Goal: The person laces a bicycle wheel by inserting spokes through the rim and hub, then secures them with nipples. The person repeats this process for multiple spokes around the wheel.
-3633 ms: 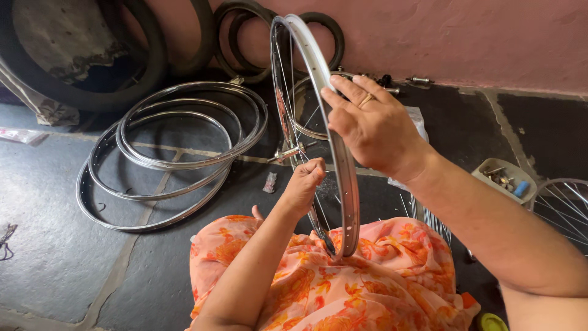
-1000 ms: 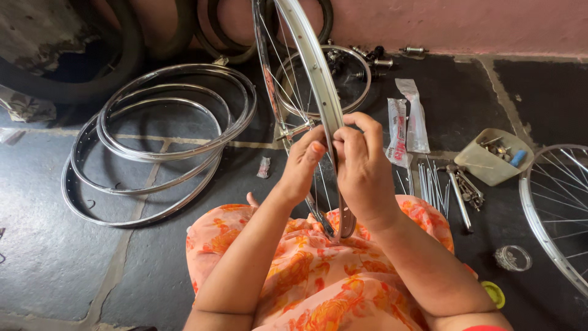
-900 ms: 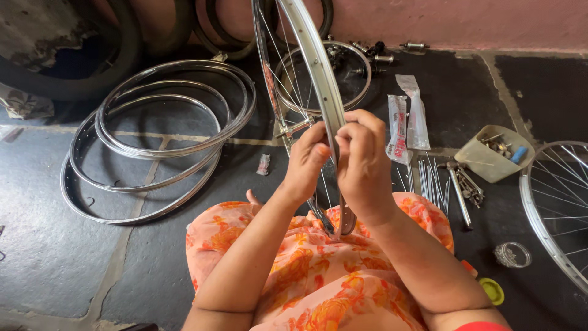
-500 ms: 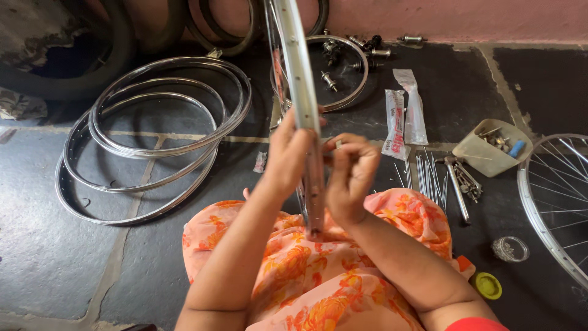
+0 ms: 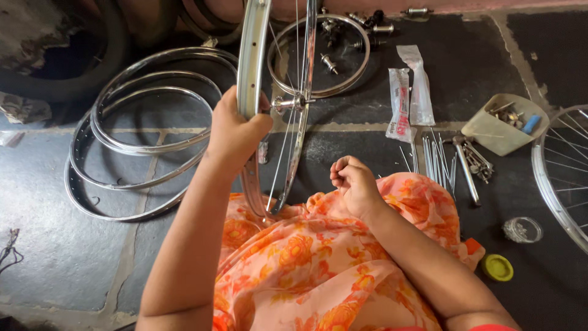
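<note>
A chrome bicycle wheel rim (image 5: 252,49) with thin spokes and a hub (image 5: 293,102) stands upright on my lap, which is covered by orange flowered cloth (image 5: 306,257). My left hand (image 5: 236,132) grips the rim's near edge and holds it up. Off the wheel, my right hand (image 5: 352,184) rests on my knee beside the rim's lower part, its fingers curled loosely; whether they pinch something small I cannot tell.
Stacked bare chrome rims (image 5: 138,132) lie on the stone floor at left. A smaller rim (image 5: 361,58) with hub parts lies behind. Loose spokes (image 5: 432,160), plastic packets (image 5: 407,92), a beige parts tray (image 5: 503,122), a spoked wheel (image 5: 560,171), a small jar (image 5: 522,229) and a yellow lid (image 5: 497,267) lie at right.
My right hand has let go of the wheel and dropped to my knee. My left hand has shifted up onto the rim, and the wheel has turned more edge-on.
</note>
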